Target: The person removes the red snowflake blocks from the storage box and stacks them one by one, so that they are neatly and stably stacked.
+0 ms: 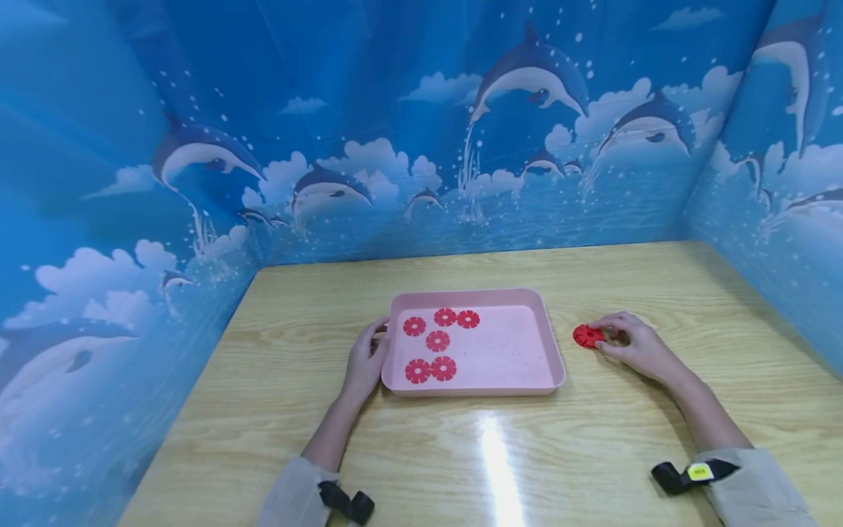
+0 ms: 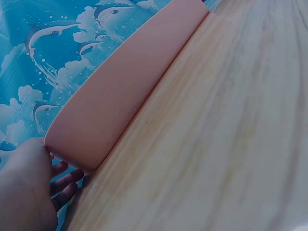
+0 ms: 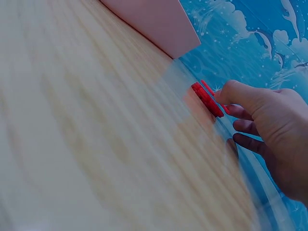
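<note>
A pink tray (image 1: 507, 351) lies on the table with several red notched discs in its left half, such as one disc (image 1: 437, 341). My left hand (image 1: 361, 366) holds the tray's left side, and in the left wrist view that hand (image 2: 29, 187) has its fingers at the tray's corner (image 2: 77, 139). Right of the tray, my right hand (image 1: 635, 348) pinches a red disc at a small pile of red discs (image 1: 585, 336). The right wrist view shows the right hand (image 3: 274, 130) with one disc tilted up between thumb and finger, just over the stacked discs (image 3: 207, 100).
The light wooden table (image 1: 448, 454) reaches back to a blue curtain (image 1: 395, 110) printed with dolphins and clouds. The curtain also stands along the left and right sides. Black straps with small cameras sit on both sleeves (image 1: 757, 483).
</note>
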The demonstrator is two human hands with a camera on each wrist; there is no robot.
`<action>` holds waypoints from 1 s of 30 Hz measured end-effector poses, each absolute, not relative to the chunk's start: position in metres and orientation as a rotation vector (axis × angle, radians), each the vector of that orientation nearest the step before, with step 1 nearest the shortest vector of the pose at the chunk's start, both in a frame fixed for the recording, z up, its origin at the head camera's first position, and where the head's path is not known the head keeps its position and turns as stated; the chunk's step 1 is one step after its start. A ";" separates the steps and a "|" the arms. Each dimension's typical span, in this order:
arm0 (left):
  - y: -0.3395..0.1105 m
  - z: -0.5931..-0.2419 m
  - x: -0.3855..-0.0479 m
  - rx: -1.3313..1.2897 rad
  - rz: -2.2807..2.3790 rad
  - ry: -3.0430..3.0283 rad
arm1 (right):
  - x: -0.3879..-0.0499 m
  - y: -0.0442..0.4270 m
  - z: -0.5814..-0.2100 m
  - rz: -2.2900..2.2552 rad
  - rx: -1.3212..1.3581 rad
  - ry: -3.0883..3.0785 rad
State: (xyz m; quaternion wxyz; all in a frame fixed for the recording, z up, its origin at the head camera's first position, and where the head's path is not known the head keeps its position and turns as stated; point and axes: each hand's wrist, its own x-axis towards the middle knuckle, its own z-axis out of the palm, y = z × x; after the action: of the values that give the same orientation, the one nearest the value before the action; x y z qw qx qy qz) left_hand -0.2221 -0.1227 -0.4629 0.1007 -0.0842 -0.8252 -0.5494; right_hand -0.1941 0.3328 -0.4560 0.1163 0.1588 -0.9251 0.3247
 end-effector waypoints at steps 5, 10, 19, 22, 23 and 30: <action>-0.123 -0.464 -0.223 -0.246 -1.635 -2.441 | -0.194 0.332 -0.456 0.948 0.458 -2.715; -0.123 -0.464 -0.223 -0.240 -1.638 -2.446 | -0.194 0.332 -0.456 0.961 0.464 -2.717; -0.123 -0.463 -0.222 -0.249 -1.642 -2.449 | -0.194 0.332 -0.456 0.949 0.492 -2.699; -0.123 -0.463 -0.222 -0.250 -1.642 -2.444 | -0.194 0.332 -0.456 0.947 0.494 -2.702; -0.123 -0.463 -0.222 -0.248 -1.642 -2.442 | -0.194 0.332 -0.456 0.946 0.494 -2.702; -0.123 -0.463 -0.222 -0.236 -1.644 -2.446 | -0.194 0.332 -0.456 0.946 0.483 -2.708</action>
State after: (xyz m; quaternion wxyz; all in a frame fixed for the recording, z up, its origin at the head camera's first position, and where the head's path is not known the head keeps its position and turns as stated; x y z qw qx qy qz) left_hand -0.2222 -0.1228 -0.4627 0.0924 -0.0793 -0.8239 -0.5535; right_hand -0.1938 0.3320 -0.4563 0.1161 0.1650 -0.9246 0.3231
